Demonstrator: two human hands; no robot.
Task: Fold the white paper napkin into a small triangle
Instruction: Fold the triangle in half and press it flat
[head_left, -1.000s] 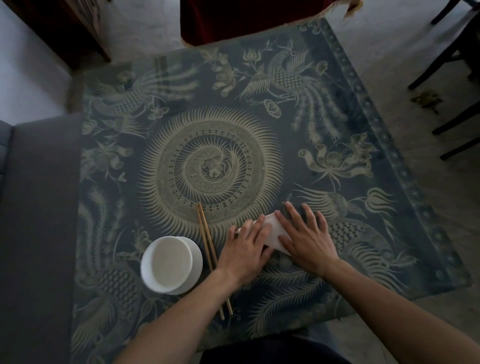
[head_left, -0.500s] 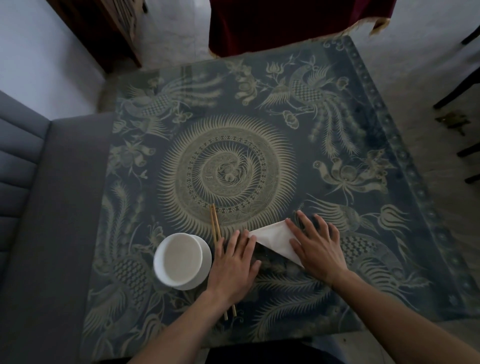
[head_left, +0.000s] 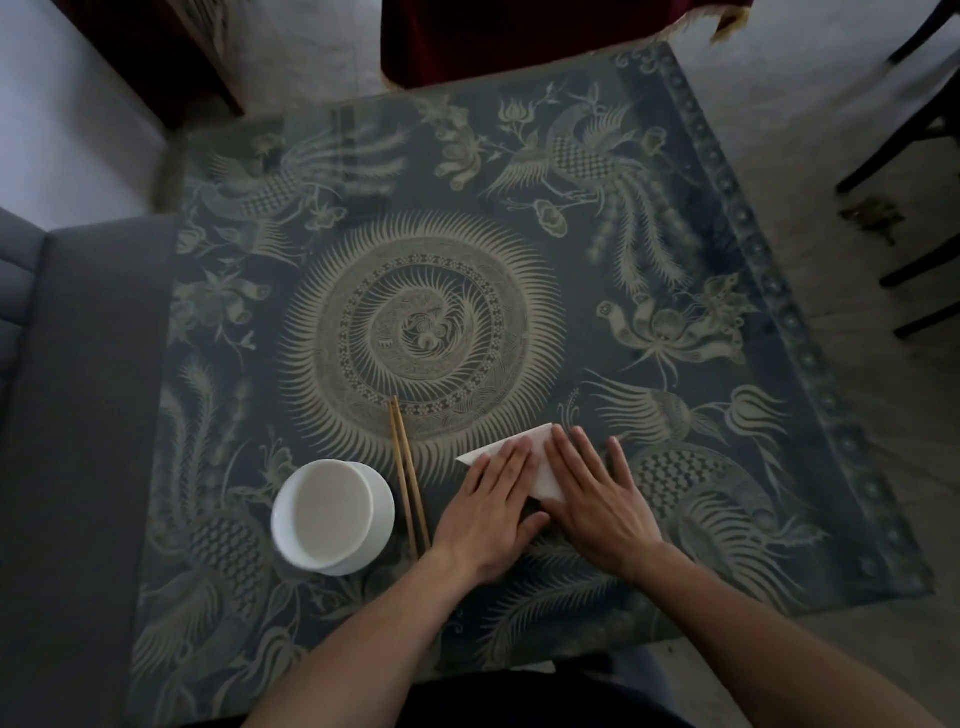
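We are now pressing both flat, spread hands, left hand (head_left: 493, 512) and right hand (head_left: 597, 499), together over the napkin (head_left: 540, 460), lower center, covering more than before.

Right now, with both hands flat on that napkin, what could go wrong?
The napkin is mostly hidden under the left hand and right hand, so its edges may slip out of line unseen and crease crooked. The table looks smooth and glossy, so the paper could slide while pressed. The left wrist sits close to the chopsticks, with the white bowl just beyond; a sideways sweep might knock them.
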